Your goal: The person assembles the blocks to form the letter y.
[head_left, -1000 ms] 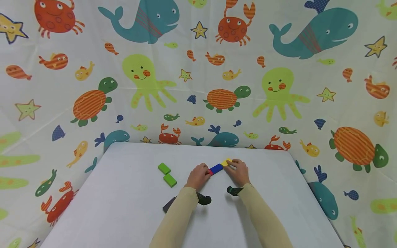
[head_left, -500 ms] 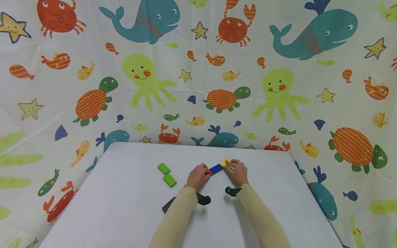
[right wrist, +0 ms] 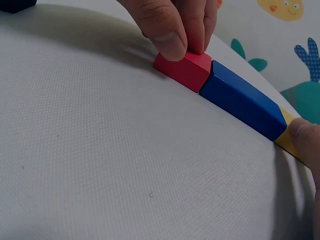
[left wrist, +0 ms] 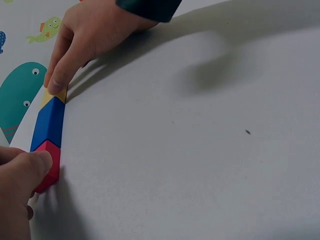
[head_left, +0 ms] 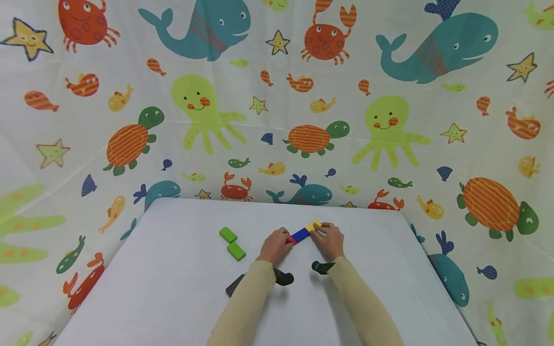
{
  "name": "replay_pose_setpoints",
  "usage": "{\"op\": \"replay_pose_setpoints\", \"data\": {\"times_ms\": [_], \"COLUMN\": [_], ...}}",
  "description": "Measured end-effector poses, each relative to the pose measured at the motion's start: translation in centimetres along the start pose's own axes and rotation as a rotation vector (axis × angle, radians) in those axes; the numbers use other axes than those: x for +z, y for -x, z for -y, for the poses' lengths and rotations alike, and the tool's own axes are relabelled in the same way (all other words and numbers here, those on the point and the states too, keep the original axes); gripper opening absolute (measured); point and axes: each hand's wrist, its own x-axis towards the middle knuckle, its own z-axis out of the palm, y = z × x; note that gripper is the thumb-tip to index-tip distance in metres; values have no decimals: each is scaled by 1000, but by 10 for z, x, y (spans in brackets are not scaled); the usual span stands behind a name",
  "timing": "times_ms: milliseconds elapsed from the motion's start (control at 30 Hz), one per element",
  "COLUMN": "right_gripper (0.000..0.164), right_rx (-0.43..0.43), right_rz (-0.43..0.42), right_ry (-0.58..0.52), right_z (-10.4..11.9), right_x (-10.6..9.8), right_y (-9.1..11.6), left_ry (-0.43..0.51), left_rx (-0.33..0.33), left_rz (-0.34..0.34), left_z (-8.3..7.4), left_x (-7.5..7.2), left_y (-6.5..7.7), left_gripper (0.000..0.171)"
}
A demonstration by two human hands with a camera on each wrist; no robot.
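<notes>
Three blocks lie end to end in a slanted row on the white table: red, blue and yellow. The thumb and fingers of my left hand point(head_left: 275, 245) pinch the red block point(right wrist: 196, 71) at the near end. At the far end my right hand point(head_left: 331, 241) pinches the yellow block point(head_left: 312, 225), partly covered by its fingertips. Between them sits the blue block point(head_left: 300, 235), untouched by either hand. In the left wrist view, the blue block point(left wrist: 48, 121) meets the red one at one end and the yellow at the other.
Left of the hands lie two green blocks point(head_left: 228, 234), corner near corner. A dark flat object point(head_left: 234, 285) is partly hidden by the left sleeve point(head_left: 248, 300). Behind the white table point(head_left: 173, 269) hangs a curtain point(head_left: 268, 72) printed with sea animals.
Both hands keep their holds on the red and yellow blocks. The head view has shifted very slightly, and the row appears a touch further left.
</notes>
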Motion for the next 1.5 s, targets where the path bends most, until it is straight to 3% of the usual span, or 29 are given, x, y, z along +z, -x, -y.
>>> {"op": "replay_pose_setpoints", "data": {"times_ms": [667,1500], "right_gripper": [41,41], "right_rx": [25,33], "right_rz": [22,14], "right_ry": [3,10], "right_z": [2,6], "right_x": [-1,-1], "right_y": [-3,0], "left_ry": [8,3], "left_rx": [-43,-9], "left_rz": [20,-1], "left_z": [-2,-3], "left_x": [-2,-4], "left_y": [2,5], "left_gripper": [10,10]}}
